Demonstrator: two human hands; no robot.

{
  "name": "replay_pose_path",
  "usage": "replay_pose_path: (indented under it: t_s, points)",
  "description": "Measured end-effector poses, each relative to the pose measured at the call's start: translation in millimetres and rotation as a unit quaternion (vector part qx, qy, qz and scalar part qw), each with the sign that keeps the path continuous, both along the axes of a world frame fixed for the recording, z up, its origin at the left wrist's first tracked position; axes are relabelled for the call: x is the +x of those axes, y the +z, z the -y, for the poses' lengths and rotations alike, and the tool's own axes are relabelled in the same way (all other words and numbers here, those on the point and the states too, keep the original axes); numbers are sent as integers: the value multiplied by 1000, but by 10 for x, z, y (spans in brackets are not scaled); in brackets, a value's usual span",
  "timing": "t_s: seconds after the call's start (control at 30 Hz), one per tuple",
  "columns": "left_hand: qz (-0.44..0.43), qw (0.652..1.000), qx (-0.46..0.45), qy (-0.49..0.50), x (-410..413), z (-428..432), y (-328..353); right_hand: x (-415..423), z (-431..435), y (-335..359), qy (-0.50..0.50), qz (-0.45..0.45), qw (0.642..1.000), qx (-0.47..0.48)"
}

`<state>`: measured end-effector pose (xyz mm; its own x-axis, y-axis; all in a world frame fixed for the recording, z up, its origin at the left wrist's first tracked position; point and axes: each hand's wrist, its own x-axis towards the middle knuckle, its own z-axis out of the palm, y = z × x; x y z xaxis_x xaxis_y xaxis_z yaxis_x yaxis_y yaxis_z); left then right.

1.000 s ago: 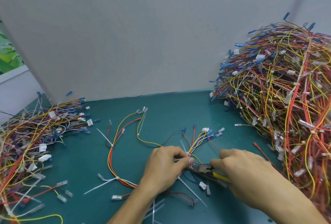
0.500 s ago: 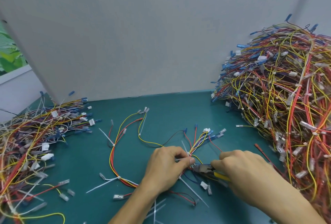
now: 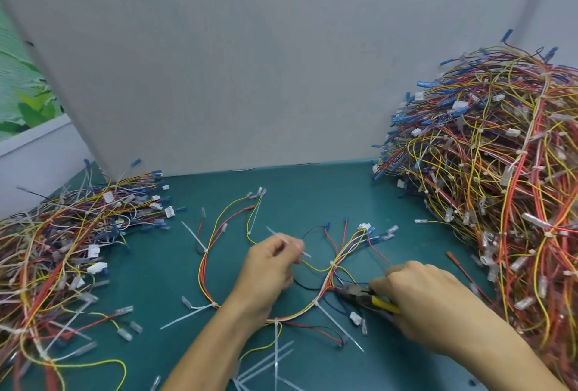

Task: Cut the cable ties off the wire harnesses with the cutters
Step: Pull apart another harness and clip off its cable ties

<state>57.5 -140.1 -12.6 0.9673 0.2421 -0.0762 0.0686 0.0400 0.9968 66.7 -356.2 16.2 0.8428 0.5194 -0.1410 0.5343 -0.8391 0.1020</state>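
Observation:
A wire harness (image 3: 206,268) of red, yellow, blue and white wires lies looped on the green table, with white cable ties (image 3: 194,317) still around it at several spots. My left hand (image 3: 269,268) pinches a loose white cable tie (image 3: 292,242) just above the harness. My right hand (image 3: 428,300) grips the yellow-handled cutters (image 3: 364,295). Their jaws rest beside the wire bundle at its lower right.
A tall heap of wire harnesses (image 3: 500,187) fills the right side. A flatter heap (image 3: 62,253) lies at the left. Cut tie pieces (image 3: 266,365) are scattered at the near edge. A grey board (image 3: 250,62) stands at the back.
My left hand has moved up and left away from the cutters, taking a white cable tie with it. My right hand and the cutters have stayed in place.

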Motion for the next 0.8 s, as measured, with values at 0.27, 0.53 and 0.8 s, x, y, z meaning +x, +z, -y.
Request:
replay_pose_path:
  t_s: [0.27,0.53,0.8]
  points:
    - [-40,997,-52,-36,-132,-170,188,0,5,-3,9,42,995,86]
    - [24,985,124,-116,-324,-135,5,-5,-35,-86,25,101,991,80]
    - [166,844,476,-184,-280,-33,-149,-44,-92,-115,37,140,986,83]
